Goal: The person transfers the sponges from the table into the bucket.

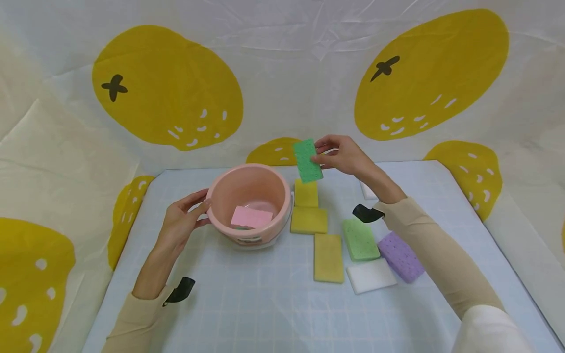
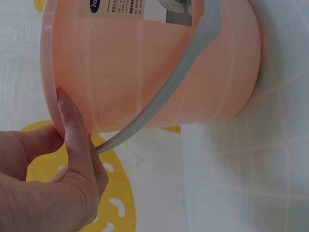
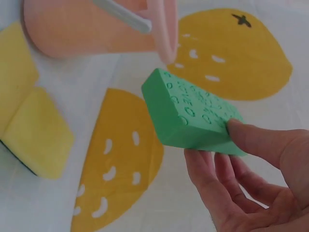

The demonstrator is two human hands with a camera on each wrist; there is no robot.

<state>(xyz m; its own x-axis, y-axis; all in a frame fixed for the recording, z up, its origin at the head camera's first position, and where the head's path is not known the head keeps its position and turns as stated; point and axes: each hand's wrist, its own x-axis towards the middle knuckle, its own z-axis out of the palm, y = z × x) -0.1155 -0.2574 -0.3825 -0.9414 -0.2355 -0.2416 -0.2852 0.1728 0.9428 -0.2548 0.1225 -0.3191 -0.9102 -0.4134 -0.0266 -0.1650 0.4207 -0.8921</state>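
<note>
A green sponge (image 1: 308,161) with an embossed face is pinched between the thumb and fingers of my right hand (image 1: 342,154), held up to the right of the bucket's rim. In the right wrist view the sponge (image 3: 188,113) shows its thick end toward the camera. My left hand (image 1: 183,218) grips the rim of the pink bucket (image 1: 280,230) at its left side, thumb on the rim. The left wrist view shows those fingers (image 2: 75,130) beside the grey handle (image 2: 164,94). Inside the bucket lies a pink sponge (image 1: 251,216), with a bit of green under it.
Three yellow sponges (image 1: 328,257) lie right of the bucket. Beyond them are a light green sponge (image 1: 361,239), a purple sponge (image 1: 400,257) and a white sponge (image 1: 372,276). Another white piece (image 1: 368,191) is partly hidden beneath the right forearm. A lemon-print cloth rises behind the table.
</note>
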